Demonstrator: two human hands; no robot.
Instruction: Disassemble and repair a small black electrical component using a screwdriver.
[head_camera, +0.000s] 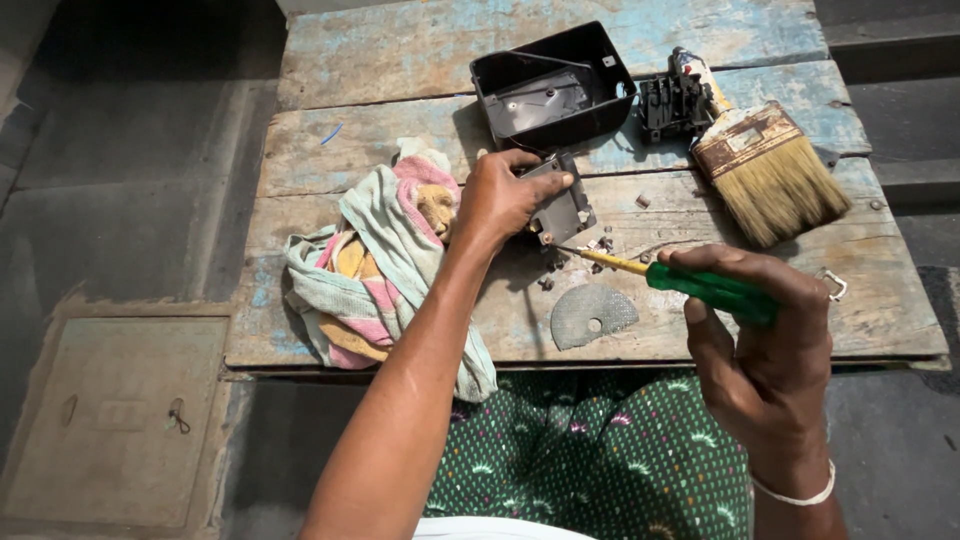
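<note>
Screwdriver (690, 282), green-handled, gripped in the right hand (765, 340), tip at a small grey mechanism part (560, 205) pinned to the wooden worktop (400, 120) by the left hand (505, 195). Best practice, judged: seat tip squarely, keep part steady, mind loose screws (600, 245) nearby.

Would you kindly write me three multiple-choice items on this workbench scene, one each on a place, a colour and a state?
1. Where does the paintbrush lie?
A. right of the black box
B. on the rag
C. on the floor

2. What colour is the screwdriver handle?
A. red
B. green
C. black

3. What is the left hand doing?
A. resting flat and empty
B. lifting the paintbrush
C. holding a small metal part on the table

Answers: 1 A, the brush lies on the planks beside the box; 2 B, the handle in the right hand is green; 3 C, its fingers press the part.
</note>
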